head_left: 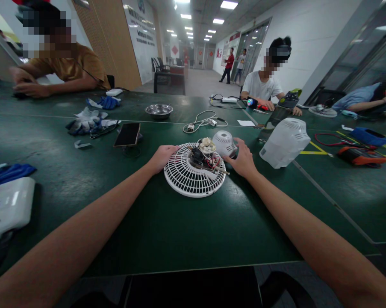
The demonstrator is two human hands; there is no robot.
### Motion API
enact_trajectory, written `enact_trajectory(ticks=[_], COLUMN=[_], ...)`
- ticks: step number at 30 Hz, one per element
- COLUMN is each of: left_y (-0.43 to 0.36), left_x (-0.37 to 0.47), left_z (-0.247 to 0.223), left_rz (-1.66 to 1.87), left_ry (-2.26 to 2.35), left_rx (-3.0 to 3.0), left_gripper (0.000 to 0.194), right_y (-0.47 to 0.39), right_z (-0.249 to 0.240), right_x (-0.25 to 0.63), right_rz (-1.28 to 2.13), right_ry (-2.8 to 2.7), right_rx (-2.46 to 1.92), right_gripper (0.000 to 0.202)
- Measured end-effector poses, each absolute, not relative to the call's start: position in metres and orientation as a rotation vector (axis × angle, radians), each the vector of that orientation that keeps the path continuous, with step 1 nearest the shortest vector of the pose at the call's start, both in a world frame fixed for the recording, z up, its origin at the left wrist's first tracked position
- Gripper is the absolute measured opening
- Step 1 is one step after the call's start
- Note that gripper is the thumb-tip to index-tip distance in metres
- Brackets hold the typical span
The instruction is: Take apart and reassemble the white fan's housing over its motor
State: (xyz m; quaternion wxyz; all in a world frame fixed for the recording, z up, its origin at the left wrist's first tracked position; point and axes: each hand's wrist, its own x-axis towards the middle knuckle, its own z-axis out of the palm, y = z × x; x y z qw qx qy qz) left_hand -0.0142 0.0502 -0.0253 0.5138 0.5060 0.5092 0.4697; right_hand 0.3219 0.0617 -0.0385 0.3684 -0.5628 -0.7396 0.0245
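Note:
A round white fan grille (pixel 193 185) lies on the green table in front of me, with the fan's motor and wiring (pixel 205 155) exposed at its centre. My left hand (pixel 163 157) grips the grille's left rim, thumb and fingers closed on it. To the right, my right hand (pixel 243 160) curves its fingers around the side of a white motor cover (pixel 224 143), a rounded shell with vent slots. This cover stands just behind the grille's right edge. A thin metal shaft sticks out from the motor toward my right thumb.
A translucent white plastic housing (pixel 287 143) stands to the right, beside an orange-and-black meter (pixel 361 157). Behind are a coiled white cable (pixel 199 124) and a metal bowl (pixel 159 111). Leftward lie a phone (pixel 127 134), gloves (pixel 86 120) and a white case (pixel 11 209). Co-workers sit across the table.

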Motion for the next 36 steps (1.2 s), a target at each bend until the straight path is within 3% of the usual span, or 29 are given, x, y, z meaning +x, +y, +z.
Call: enact_trajectory(ticks=[8, 13, 17, 30, 33, 36], left_y=[0.057, 0.059, 0.06, 0.056, 0.052, 0.048], left_x=[-0.021, -0.022, -0.022, -0.02, -0.02, -0.02], left_z=[-0.036, -0.038, -0.039, -0.036, -0.031, -0.025], left_rz=[1.14, 1.138, 1.126, 1.1, 1.181, 1.215], left_ry=[1.207, 1.214, 1.213, 1.259, 1.36, 1.415], left_rx=[1.339, 1.346, 1.357, 1.409, 1.599, 1.968], left_gripper=[0.021, 0.024, 0.024, 0.023, 0.02, 0.032], right_y=[0.067, 0.064, 0.051, -0.003, -0.008, -0.008], right_z=[-0.038, -0.03, -0.019, -0.006, -0.001, 0.001], right_x=[0.325, 0.323, 0.312, 0.275, 0.274, 0.273], right_rz=[0.363, 1.016, 1.299, 0.646, 0.525, 0.445], right_ry=[-1.592, -1.11, -1.114, -1.734, -1.848, -1.907], right_rx=[-1.471, -1.273, -1.104, -1.026, -1.006, -0.998], right_gripper=[0.074, 0.053, 0.054, 0.09, 0.087, 0.082])
